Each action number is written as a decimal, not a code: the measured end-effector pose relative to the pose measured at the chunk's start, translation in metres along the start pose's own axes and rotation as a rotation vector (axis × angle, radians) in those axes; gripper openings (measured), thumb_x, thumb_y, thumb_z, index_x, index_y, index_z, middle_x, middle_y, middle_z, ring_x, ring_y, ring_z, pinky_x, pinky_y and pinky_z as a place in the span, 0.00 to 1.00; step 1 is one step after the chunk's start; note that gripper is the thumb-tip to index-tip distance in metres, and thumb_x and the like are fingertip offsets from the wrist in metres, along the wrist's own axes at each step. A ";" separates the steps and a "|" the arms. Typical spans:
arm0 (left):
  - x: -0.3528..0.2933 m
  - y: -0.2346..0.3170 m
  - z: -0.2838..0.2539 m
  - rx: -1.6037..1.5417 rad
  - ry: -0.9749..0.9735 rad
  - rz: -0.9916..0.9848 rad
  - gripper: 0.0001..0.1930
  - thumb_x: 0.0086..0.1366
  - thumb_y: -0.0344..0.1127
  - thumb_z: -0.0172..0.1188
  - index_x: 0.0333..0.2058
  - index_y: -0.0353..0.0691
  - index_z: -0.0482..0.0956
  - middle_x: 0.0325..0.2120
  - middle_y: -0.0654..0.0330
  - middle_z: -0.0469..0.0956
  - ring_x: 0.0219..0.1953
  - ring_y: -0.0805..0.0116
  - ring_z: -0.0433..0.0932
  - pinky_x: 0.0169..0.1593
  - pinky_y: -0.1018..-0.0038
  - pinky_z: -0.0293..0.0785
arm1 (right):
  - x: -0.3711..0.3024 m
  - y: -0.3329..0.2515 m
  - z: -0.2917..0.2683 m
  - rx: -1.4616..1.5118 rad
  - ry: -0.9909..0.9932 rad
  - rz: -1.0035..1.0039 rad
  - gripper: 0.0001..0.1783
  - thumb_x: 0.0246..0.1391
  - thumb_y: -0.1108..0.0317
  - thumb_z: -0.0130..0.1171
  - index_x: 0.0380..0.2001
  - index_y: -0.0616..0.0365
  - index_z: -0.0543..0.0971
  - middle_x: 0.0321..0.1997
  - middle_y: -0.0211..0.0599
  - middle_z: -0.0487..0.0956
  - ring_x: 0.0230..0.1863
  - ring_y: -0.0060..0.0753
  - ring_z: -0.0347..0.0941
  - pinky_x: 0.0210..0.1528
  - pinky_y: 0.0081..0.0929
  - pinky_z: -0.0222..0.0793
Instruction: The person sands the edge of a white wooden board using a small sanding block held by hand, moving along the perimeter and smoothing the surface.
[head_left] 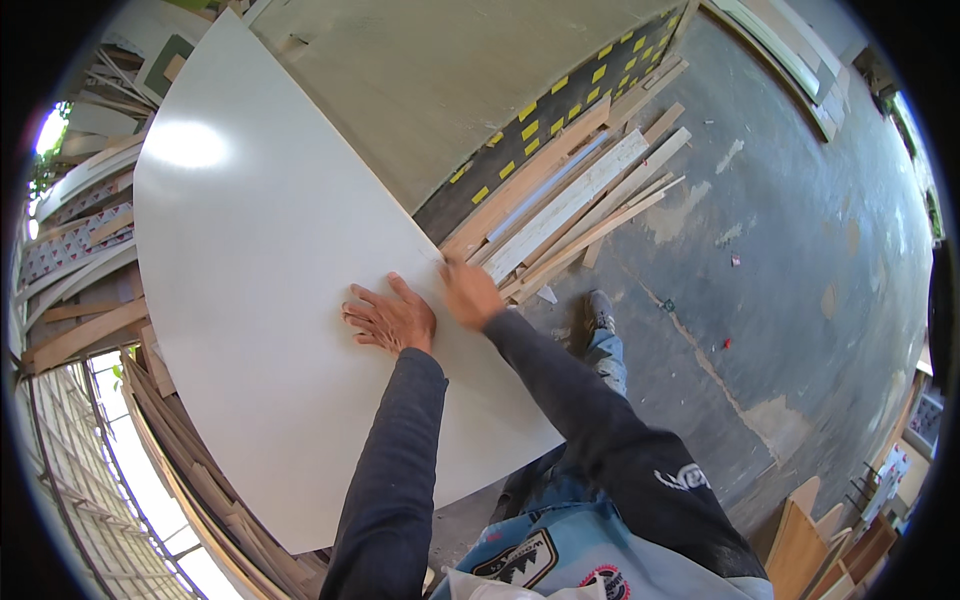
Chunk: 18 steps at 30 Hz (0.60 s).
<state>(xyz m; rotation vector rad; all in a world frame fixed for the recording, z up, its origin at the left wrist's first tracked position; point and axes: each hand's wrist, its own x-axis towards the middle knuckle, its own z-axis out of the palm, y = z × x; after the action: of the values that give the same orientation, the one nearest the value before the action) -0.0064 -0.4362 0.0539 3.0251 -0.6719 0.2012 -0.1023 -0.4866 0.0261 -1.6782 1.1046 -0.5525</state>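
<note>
A large white board [260,250] with a glossy face lies before me, its long straight right edge running from the far left down past my hands. Flat on its surface rests my left hand [398,318], fingers spread and nothing held. Just to the right, at the board's edge, my right hand [472,293] is closed, its fingers curled and slightly blurred. Whatever it grips at the edge is too small and hidden to name.
Several wood strips [570,210] lie on the floor beyond my right hand, along a low wall with yellow marks [540,120]. Offcuts [85,240] are piled at the left. Panels [790,60] lean at the far right; wooden pieces [800,530] stand at the near right.
</note>
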 end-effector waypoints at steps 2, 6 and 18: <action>0.003 -0.010 -0.004 0.023 -0.007 -0.022 0.37 0.69 0.59 0.37 0.64 0.33 0.53 0.59 0.39 0.56 0.63 0.45 0.52 0.59 0.50 0.50 | -0.070 0.003 -0.022 -0.056 -0.196 0.183 0.19 0.65 0.59 0.43 0.50 0.64 0.67 0.34 0.64 0.77 0.39 0.65 0.74 0.41 0.56 0.66; -0.003 0.000 -0.003 -0.006 0.002 -0.020 0.37 0.69 0.58 0.39 0.65 0.33 0.52 0.62 0.37 0.52 0.66 0.43 0.50 0.61 0.47 0.47 | -0.220 0.014 -0.078 -0.301 -0.214 0.204 0.20 0.64 0.62 0.47 0.52 0.67 0.66 0.48 0.57 0.73 0.43 0.59 0.74 0.42 0.49 0.70; 0.001 0.004 -0.003 -0.107 -0.051 -0.015 0.34 0.70 0.56 0.37 0.65 0.37 0.53 0.64 0.36 0.51 0.67 0.44 0.48 0.62 0.46 0.46 | 0.028 -0.050 0.001 -0.516 0.003 -0.052 0.21 0.65 0.54 0.46 0.41 0.66 0.67 0.42 0.52 0.73 0.48 0.54 0.72 0.45 0.45 0.71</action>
<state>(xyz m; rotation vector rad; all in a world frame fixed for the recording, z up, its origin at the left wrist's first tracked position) -0.0079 -0.4398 0.0571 2.9413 -0.6417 0.0846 -0.0677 -0.5074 0.0676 -2.1519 1.2809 -0.3139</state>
